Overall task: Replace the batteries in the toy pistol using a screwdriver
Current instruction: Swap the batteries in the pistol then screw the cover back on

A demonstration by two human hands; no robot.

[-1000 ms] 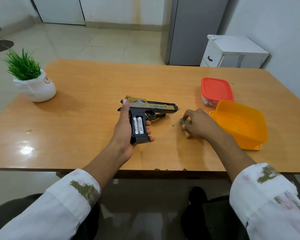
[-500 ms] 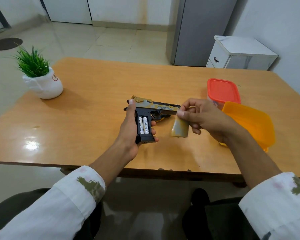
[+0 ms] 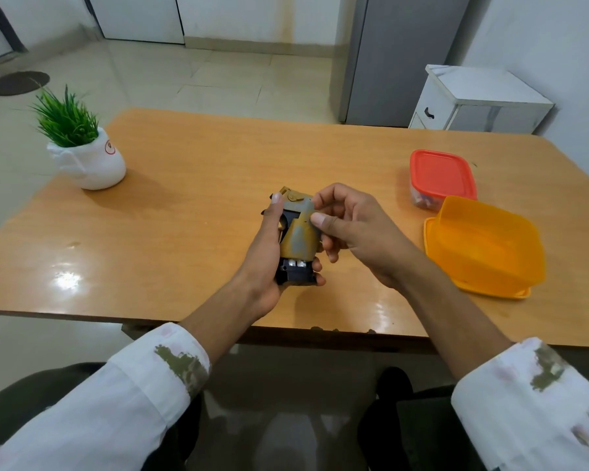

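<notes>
**Cover going on over the batteries**

The left hand [image 3: 269, 263] is wrapped round the handle of the toy pistol [image 3: 295, 277]. Its thumb lies up the near side and its fingertips [image 3: 317, 266] curl round from underneath, holding the handle just above the table [image 3: 184, 198]. The right hand [image 3: 361, 232] pinches the mottled gold cover [image 3: 300, 239] between thumb and forefinger, with the other fingers loosely curled behind. The cover lies on the handle between the two thumbs. Below its lower edge, towards the left palm, the ends of two batteries [image 3: 296, 265] show, so the cover looks unseated.

What could go wrong:
- The cover sits a little askew. If it is pressed down that way, its tabs may miss their slots and bend.
- The pinch is only at the top corner, so a push there could tip the lower end up and dislodge a battery.
- No screw or screwdriver is visible, and the left hand hides part of the handle. With the cover unfastened, tilting the toy could drop it.

Containers:
- A box with a red lid [image 3: 441, 175] stands well beyond the right knuckles. It is closed, and small things show dimly through its clear wall, too blurred to name.
- An open orange tub [image 3: 510, 266] sits nearer, beside the right wrist. No contents can be seen in it from here.
</notes>
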